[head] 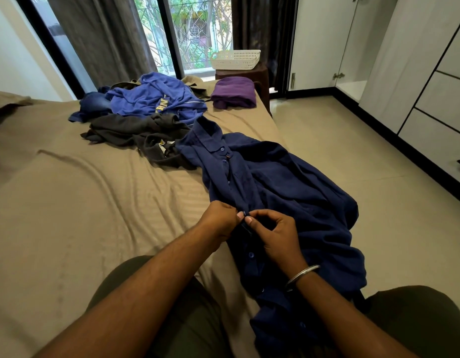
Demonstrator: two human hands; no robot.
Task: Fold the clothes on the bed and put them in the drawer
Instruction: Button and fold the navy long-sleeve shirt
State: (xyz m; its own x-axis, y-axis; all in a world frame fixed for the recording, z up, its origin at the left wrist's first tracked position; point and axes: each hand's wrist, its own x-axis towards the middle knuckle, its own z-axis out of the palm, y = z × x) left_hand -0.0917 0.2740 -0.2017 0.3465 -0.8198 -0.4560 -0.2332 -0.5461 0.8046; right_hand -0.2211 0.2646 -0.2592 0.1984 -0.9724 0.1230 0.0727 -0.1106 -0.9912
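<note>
Left hand (218, 218) and right hand (273, 233) both pinch navy button-up shirt (288, 182) placket, likely buttoning before folding; unfolded pile (143, 112) at 11 o'clock on bed (81, 202).

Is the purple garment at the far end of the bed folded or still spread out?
Folded. The purple garment sits as a compact, squared bundle near the bed's far corner, apart from the loose pile of clothes.
</note>
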